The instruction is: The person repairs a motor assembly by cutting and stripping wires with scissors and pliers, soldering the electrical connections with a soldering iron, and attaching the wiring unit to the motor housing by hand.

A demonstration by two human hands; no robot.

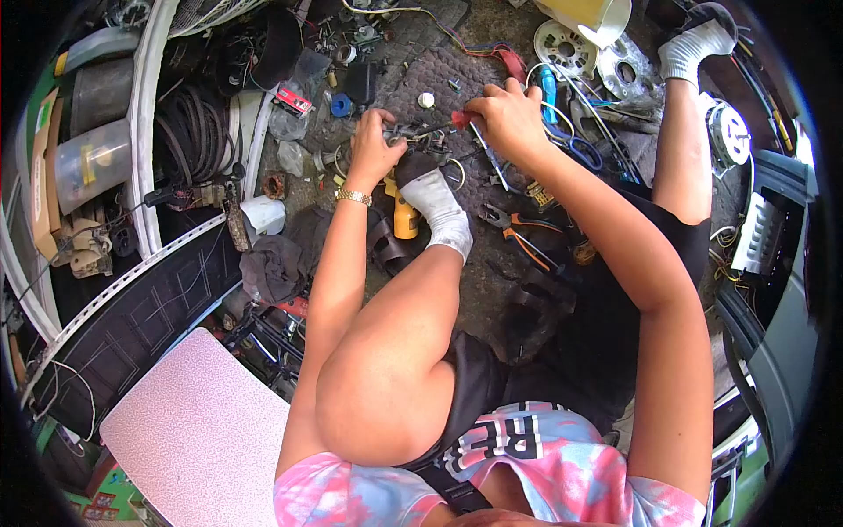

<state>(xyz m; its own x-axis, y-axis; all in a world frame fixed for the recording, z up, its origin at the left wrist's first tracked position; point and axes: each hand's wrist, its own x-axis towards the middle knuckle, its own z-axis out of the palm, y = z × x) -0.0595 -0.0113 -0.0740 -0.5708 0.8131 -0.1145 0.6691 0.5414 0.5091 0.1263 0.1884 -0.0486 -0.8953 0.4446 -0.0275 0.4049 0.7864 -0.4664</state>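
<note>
My right hand [511, 119] is closed round the red handle [461, 118] of what looks like a screwdriver, its thin dark shaft pointing left. My left hand [376, 151] grips a small dark metal part [406, 136] on the floor, just beyond my socked foot [435, 206]; its exact kind is hard to make out. Beside that foot lies a yellow tool body [406, 215], partly hidden by the foot and my left wrist. A white round cap [426, 100] and a blue ring [341, 105] sit beyond my left hand.
Orange-handled pliers [518, 221] lie right of my foot. Farther right are blue-handled scissors [580, 151], a blue screwdriver [549, 92] and round metal plates [565, 48]. Coiled black hoses [189, 136] and a white frame [145, 114] stand left. A pink-speckled stool [202, 422] is near me.
</note>
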